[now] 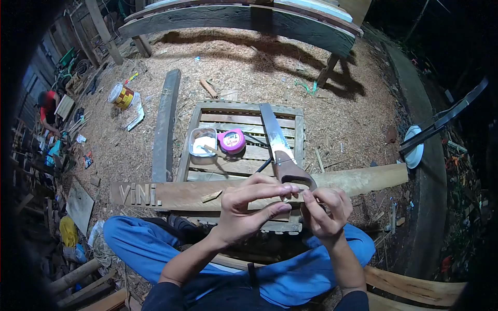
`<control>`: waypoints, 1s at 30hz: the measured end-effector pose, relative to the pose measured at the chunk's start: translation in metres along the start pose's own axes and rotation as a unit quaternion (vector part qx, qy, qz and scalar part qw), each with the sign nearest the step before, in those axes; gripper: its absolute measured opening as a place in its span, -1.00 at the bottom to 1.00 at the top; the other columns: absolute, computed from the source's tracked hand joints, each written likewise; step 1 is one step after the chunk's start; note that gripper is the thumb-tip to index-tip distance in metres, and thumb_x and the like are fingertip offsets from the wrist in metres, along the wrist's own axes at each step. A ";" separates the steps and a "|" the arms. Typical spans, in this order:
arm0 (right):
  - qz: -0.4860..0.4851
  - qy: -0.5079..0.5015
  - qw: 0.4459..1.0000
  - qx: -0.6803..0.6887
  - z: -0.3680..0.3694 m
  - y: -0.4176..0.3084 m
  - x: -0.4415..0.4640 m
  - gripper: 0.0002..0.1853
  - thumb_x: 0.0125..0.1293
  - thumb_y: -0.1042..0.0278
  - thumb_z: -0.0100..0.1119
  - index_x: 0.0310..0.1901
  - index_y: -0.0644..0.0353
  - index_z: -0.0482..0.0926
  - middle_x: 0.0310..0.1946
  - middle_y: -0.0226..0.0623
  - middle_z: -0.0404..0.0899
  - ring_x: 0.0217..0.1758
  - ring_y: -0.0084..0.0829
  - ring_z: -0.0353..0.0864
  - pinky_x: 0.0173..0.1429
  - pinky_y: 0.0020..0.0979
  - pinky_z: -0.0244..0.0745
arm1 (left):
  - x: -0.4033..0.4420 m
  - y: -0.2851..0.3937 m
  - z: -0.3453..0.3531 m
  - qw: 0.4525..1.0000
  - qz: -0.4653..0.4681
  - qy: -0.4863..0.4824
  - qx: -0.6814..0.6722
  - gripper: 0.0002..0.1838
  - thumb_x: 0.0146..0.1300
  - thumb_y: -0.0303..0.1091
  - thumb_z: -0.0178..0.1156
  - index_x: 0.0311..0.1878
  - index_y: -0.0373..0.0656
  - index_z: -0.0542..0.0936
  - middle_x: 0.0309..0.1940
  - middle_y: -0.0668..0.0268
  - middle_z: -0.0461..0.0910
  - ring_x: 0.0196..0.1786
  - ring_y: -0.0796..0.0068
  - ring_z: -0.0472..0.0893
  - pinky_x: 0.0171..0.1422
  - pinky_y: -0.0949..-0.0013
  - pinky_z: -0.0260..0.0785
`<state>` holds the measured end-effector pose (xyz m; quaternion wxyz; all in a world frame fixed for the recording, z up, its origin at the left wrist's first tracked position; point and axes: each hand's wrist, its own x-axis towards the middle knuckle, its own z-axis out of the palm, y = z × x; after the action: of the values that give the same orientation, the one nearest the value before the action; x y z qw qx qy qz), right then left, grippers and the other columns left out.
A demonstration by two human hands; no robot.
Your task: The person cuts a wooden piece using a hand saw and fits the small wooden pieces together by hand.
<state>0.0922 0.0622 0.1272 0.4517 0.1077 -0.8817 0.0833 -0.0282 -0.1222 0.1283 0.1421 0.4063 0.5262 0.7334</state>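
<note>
My left hand (251, 203) and my right hand (328, 211) meet above a long wooden board (358, 181). The fingertips of both are pinched close together around something too small to make out. Raised wooden letters (137, 194) reading "VINI" and a small piece after them sit at the board's left end. A loose wood scrap (211, 196) lies on the board left of my left hand. Just beyond my fingers is the handle of a handsaw (276, 136), partly hidden by them; its blade points away across a slatted wooden pallet (238, 177).
On the pallet stand a clear plastic tub (196, 150) with white contents and a stick, and a pink tape measure (232, 141). A plank (167, 122) lies to the left. Beyond are a paint bucket (121, 96) and a workbench (228, 20). Another person (49, 106) crouches far left.
</note>
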 end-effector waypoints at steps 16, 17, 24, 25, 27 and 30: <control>0.002 0.020 0.999 0.048 0.020 0.002 0.016 -0.56 0.10 0.58 0.48 0.06 0.08 0.72 -0.10 -0.37 0.60 -0.12 -0.34 0.72 -0.01 -0.24 0.53 | -0.005 0.005 -0.014 0.999 0.023 0.012 0.020 -0.64 0.23 -0.72 0.41 0.08 -0.22 0.75 0.03 0.05 0.78 0.11 0.25 0.77 0.21 0.27 0.63; -0.001 0.020 0.999 0.049 0.022 0.002 0.017 -0.56 0.10 0.58 0.48 0.06 0.08 0.72 -0.10 -0.37 0.60 -0.12 -0.34 0.72 -0.01 -0.24 0.53 | -0.005 0.005 -0.015 0.999 0.027 0.008 0.019 -0.65 0.22 -0.71 0.41 0.07 -0.21 0.76 0.02 0.05 0.78 0.11 0.24 0.77 0.21 0.27 0.64; 0.019 0.032 0.995 0.091 0.034 0.002 0.026 -0.58 0.12 0.59 0.45 0.06 0.11 0.71 -0.10 -0.25 0.67 -0.06 -0.23 0.75 -0.01 -0.20 0.66 | -0.003 0.007 -0.014 0.998 0.040 0.049 0.015 -0.62 0.16 -0.67 0.48 0.05 -0.11 0.81 -0.01 0.23 0.82 0.08 0.40 0.77 0.20 0.34 0.60; 0.027 0.039 0.993 0.106 0.035 0.002 0.027 -0.59 0.13 0.60 0.44 0.05 0.11 0.71 -0.09 -0.24 0.68 -0.06 -0.22 0.75 -0.01 -0.20 0.67 | -0.002 0.008 -0.015 0.997 0.048 0.050 0.034 -0.62 0.15 -0.66 0.48 0.04 -0.11 0.81 -0.02 0.24 0.83 0.07 0.39 0.76 0.18 0.35 0.59; 0.032 0.039 0.992 0.113 0.037 0.002 0.028 -0.60 0.13 0.60 0.44 0.04 0.12 0.72 -0.09 -0.24 0.68 -0.06 -0.21 0.75 -0.02 -0.20 0.67 | -0.002 0.010 -0.013 0.996 0.056 0.051 0.054 -0.62 0.15 -0.66 0.49 0.04 -0.11 0.82 -0.03 0.25 0.83 0.05 0.39 0.76 0.16 0.35 0.58; 0.046 0.036 0.991 0.119 0.038 0.001 0.029 -0.61 0.13 0.61 0.44 0.03 0.14 0.73 -0.10 -0.23 0.69 -0.07 -0.20 0.76 -0.03 -0.21 0.66 | 0.002 0.015 -0.010 0.992 0.055 0.076 0.080 -0.63 0.13 -0.62 0.52 0.02 -0.11 0.82 -0.04 0.29 0.84 0.01 0.42 0.74 0.14 0.35 0.55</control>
<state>0.0461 0.0511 0.1287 0.4632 0.1166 -0.8525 0.2123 -0.0336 -0.1340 0.1414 0.0279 0.3877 0.5694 0.7243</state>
